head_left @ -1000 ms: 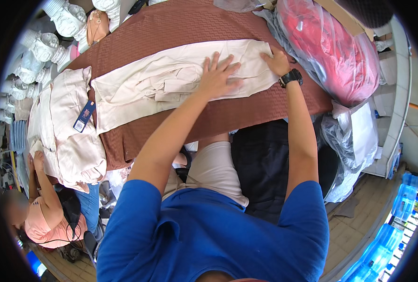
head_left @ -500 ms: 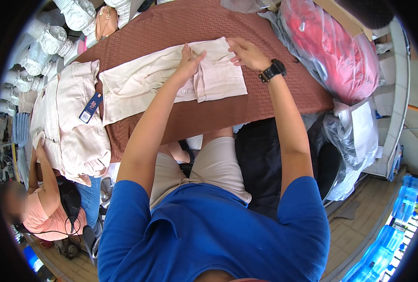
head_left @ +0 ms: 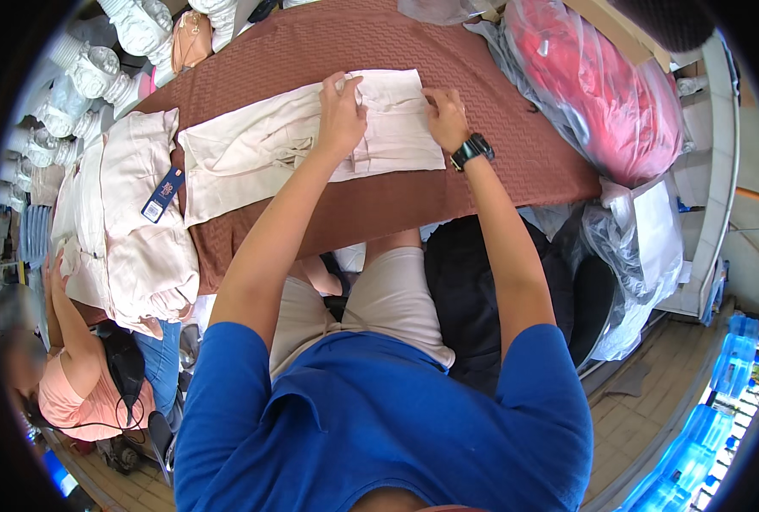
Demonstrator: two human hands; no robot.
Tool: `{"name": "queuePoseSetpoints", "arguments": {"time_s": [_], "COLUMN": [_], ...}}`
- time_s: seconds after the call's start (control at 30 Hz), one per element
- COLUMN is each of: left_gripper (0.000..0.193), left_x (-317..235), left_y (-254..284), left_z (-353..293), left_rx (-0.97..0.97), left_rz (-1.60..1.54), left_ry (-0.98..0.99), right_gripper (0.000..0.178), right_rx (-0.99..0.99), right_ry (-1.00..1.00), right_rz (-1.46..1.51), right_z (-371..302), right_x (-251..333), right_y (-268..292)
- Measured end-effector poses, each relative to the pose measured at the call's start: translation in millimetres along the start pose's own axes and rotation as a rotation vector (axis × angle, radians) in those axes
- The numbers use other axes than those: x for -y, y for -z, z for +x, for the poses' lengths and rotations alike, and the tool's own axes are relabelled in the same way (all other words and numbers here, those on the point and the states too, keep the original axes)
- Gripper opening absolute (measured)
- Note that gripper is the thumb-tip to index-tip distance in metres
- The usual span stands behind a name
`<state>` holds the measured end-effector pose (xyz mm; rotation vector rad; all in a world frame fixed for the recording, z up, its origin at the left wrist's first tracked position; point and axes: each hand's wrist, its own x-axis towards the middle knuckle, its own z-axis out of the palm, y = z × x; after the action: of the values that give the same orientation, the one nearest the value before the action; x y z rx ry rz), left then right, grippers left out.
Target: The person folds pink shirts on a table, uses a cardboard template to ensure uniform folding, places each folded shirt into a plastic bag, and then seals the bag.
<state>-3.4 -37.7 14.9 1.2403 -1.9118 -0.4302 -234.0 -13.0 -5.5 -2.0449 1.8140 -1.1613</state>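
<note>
Brown textured cloth (head_left: 490,162) is spread over the work surface, pretty crowded all round. Far left, a co-worker (head_left: 94,388) in a peach top can be seen beside a pile of cream clothes (head_left: 136,230), with a navy tag (head_left: 164,194) on it. Next along, a cream garment (head_left: 256,141) is laid out lengthwise, its right end doubled over. Left hand (head_left: 341,119) is placed over that fold, fingers half curled; whether any fabric is pinched can't be told. Right hand (head_left: 448,124), black watch (head_left: 472,151) on the wrist, is held loosely curled at the right edge, grip unclear too. Far right, a red bundle (head_left: 597,94) is wrapped in clear plastic.
</note>
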Motion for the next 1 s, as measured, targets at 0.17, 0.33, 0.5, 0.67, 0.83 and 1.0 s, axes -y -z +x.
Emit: {"name": "queuePoseSetpoints", "arguments": {"time_s": [0.17,0.33,0.5,0.67,0.83,1.0], "left_gripper": [0.029,0.02,0.038,0.075,0.068,0.059], "left_x": [-5,17,-2,9,18,34], "left_y": [-9,-8,2,-12,-14,32], "left_z": [5,13,-13,-36,-34,-6], "left_rx": [0.094,0.111,0.046,0.194,0.214,0.108], "left_rz": [0.077,-0.132,0.313,0.51,0.47,0.018], "left_ry": [-0.046,0.199,-0.245,-0.192,-0.125,-0.08], "right_gripper": [0.014,0.019,0.033,0.05,0.054,0.046], "right_rx": [0.127,0.239,-0.051,0.145,0.305,0.151], "right_ry": [0.038,-0.105,0.165,0.183,0.075,0.309], "right_rz": [-0.027,-0.076,-0.218,-0.359,-0.458,-0.343], "right_z": [30,38,16,8,16,30], "right_x": [-24,-16,22,23,30,55], "right_y": [-8,-15,-21,-50,-51,-46]}}
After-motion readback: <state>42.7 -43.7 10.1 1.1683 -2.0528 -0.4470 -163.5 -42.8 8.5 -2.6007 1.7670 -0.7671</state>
